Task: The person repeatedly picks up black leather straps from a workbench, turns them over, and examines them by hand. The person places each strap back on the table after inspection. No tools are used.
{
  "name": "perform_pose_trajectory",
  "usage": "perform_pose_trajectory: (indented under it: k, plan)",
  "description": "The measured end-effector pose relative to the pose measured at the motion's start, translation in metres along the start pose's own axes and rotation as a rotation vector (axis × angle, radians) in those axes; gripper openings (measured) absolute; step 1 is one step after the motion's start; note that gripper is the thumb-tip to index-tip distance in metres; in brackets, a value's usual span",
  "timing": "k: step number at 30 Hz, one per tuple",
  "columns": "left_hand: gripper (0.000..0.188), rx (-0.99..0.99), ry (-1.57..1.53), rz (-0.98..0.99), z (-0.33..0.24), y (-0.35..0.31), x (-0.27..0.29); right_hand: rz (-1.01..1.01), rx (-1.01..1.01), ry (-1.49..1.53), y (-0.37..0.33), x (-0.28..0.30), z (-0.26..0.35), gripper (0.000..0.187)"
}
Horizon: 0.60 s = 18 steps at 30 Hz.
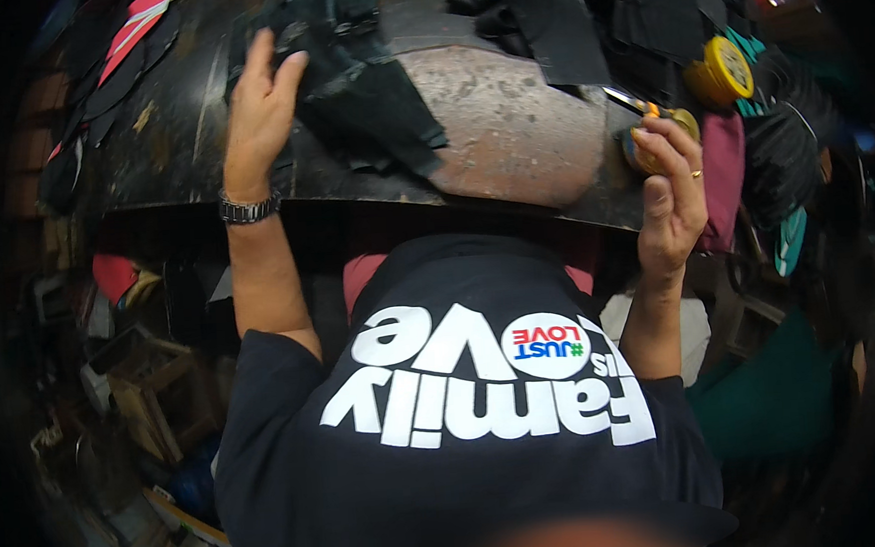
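My left hand (258,124) is open, thumb apart from the stretched fingers, at the left edge of a pile of black flat pieces (362,108) that look like cloth or leather. A dark wristwatch (249,209) circles that wrist. At the right edge of the table, my right hand (675,189) has half-bent fingers at a small yellowish tin (689,121), which they partly hide. The thumb stays apart from them and nothing shows between. Just beyond these fingers lies a slim tool with a metal end and an orange part (651,109); its kind is unclear.
The dark worn table (184,149) has a bare brownish patch (508,119). More black pieces (558,35) lie at the back right, near a yellow round container (722,72). Maroon material (722,181) hangs at the right edge. Red-and-black pieces (133,36) lie far left; a wooden crate-like object (154,386) stands below.
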<state>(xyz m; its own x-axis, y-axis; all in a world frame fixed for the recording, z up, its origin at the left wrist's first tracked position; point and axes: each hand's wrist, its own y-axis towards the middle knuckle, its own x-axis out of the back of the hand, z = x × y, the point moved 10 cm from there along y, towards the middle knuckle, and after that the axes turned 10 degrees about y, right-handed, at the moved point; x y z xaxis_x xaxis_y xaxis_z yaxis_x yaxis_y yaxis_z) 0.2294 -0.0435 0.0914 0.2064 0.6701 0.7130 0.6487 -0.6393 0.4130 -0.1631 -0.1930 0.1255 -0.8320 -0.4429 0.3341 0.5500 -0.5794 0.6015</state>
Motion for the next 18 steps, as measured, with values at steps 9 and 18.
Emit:
perform_pose_trajectory:
  k: [9,18]
  plan:
    - [0.033,0.075,0.302,0.085,0.003,0.010,-0.025,0.054,-0.076,-0.468,0.029,0.070,-0.041,0.041]
    - [0.026,-0.215,-0.141,0.360,-0.093,-0.002,-0.084,0.200,-0.103,-0.774,0.032,0.046,-0.051,0.043]
